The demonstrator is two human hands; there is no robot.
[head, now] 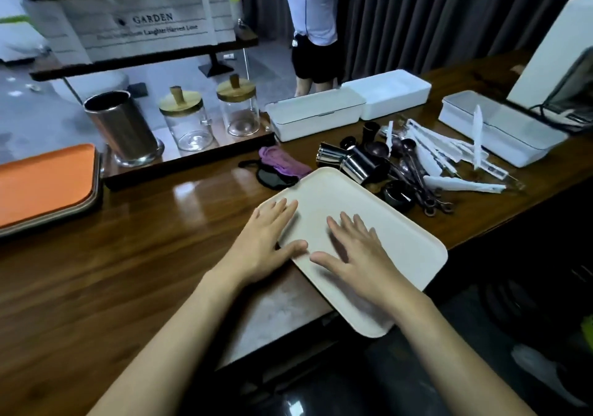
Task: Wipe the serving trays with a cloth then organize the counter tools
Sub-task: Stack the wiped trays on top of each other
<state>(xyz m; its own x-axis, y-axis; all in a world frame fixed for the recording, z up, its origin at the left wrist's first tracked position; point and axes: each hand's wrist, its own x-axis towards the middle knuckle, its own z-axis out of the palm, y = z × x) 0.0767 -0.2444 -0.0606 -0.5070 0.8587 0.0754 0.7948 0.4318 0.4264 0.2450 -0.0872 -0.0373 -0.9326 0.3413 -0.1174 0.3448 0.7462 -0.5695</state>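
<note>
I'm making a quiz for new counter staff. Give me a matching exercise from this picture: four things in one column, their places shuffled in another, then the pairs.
Things
1. cream tray
2. orange tray
3. purple cloth
4. steel canister

Places
A. on the raised shelf, left of the glass jars
B. beneath the left hand and right hand
C. atop another tray, far left
D. crumpled on the counter, beyond the cream tray

Pairs: 1-B, 2-C, 3-D, 4-A

The tray (pixel 378 223) lies on the counter (pixel 128 271), tools (pixel 401 165) behind it, cloth (pixel 282 162) behind-left.
</note>
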